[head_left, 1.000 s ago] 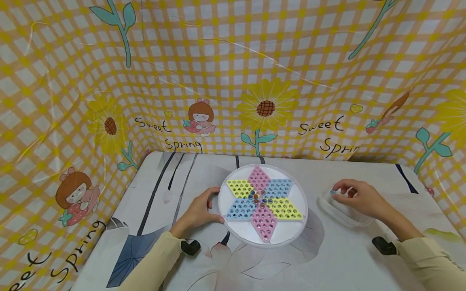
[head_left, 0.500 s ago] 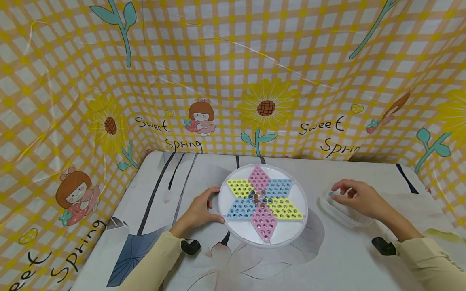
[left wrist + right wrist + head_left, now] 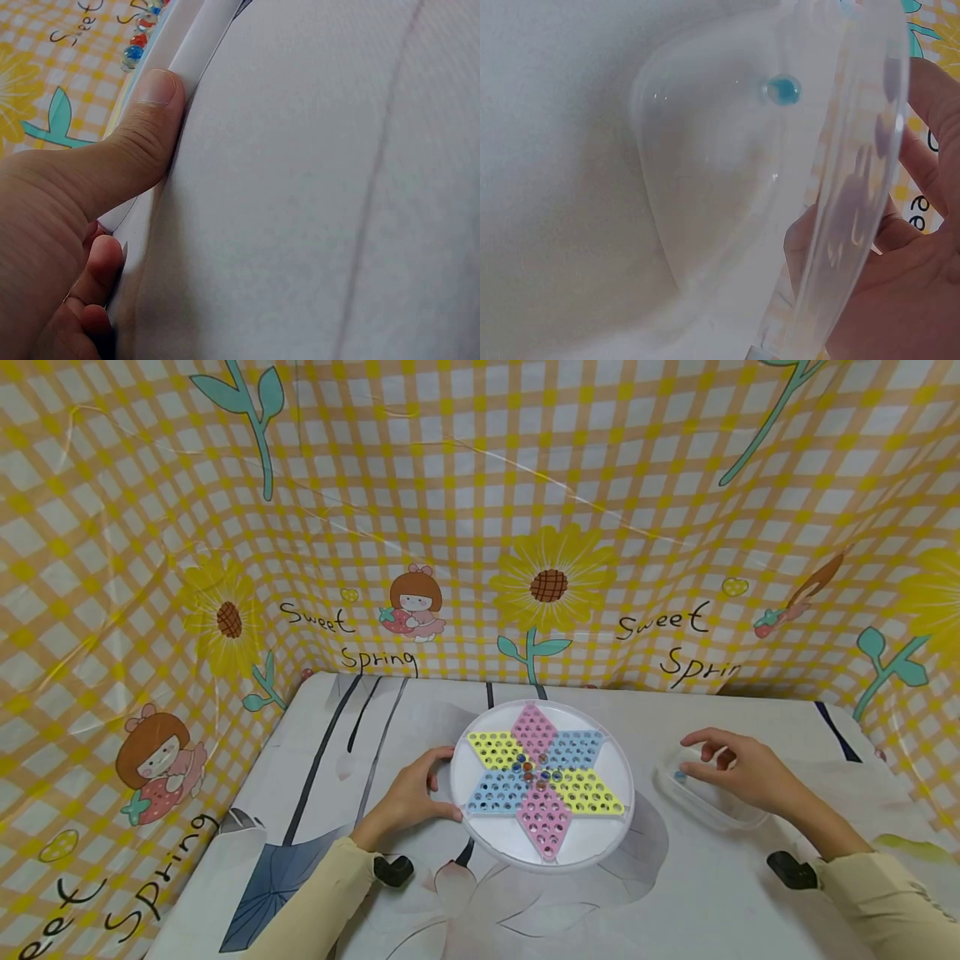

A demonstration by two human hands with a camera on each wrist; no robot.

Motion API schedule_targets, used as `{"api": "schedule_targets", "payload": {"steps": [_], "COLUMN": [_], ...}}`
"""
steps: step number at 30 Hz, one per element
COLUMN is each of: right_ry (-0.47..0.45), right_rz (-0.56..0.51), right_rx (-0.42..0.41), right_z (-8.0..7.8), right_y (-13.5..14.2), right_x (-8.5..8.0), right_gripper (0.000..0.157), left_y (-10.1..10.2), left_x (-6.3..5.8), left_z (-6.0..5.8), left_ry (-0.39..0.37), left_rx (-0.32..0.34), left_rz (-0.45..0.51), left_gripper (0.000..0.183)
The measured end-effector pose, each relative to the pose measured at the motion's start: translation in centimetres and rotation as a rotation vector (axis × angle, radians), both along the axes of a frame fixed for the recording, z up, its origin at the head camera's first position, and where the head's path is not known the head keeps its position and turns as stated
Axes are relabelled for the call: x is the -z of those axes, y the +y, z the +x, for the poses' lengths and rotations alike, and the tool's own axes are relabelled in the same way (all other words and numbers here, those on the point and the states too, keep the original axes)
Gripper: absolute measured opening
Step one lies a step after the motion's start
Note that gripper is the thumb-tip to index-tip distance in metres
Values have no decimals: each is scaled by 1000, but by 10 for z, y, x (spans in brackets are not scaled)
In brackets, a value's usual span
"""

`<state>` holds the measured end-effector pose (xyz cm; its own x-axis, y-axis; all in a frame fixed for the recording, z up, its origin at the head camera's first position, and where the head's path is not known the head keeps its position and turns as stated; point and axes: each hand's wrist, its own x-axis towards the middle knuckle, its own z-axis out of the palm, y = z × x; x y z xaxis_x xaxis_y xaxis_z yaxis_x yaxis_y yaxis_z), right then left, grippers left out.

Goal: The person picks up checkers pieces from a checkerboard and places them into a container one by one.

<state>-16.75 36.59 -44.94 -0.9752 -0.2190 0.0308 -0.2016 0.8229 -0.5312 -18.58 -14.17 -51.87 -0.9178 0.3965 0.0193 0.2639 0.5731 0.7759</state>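
Note:
A round white Chinese checkers board (image 3: 480, 843) with a star of pink, yellow and blue points lies at the middle of the table. Several marbles (image 3: 542, 784) sit around its centre. My left hand (image 3: 408, 793) holds the board's left rim, thumb and fingers spread along the edge; in the left wrist view the thumb (image 3: 154, 112) presses its side. My right hand (image 3: 742, 768) hovers over a clear plastic container (image 3: 705, 165), thumb and index finger apart with nothing between them. Inside the container is a blue marble (image 3: 784, 89), below the fingertips.
A white patterned cloth (image 3: 600, 927) covers the table. Yellow checked fabric (image 3: 465, 485) with sunflowers hangs behind and at both sides. The container stands right of the board, with a gap between them.
My right thumb and index finger, earlier pinching the blue marble over the container, have parted, and the marble has dropped into the container. My left hand and the board stay in place.

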Motion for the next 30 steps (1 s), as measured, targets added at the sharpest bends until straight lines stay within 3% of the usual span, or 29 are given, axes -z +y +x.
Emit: {"api": "schedule_targets", "payload": {"steps": [14, 24, 30], "right_ry": [100, 62, 87], "right_rz": [-16, -5, -3], "right_rx": [-36, -64, -102], "right_z": [-3, -9, -13], "right_y": [0, -13, -25], "right_x": [-5, -19, -25], "right_gripper": [37, 42, 42], "left_y": [1, -1, 0], "left_x": [-1, 2, 1], "left_z": [1, -1, -1], "left_ry": [-5, 4, -1], "left_rx": [-6, 4, 6], "left_rz": [4, 11, 13], "left_gripper": [99, 100, 101]}}
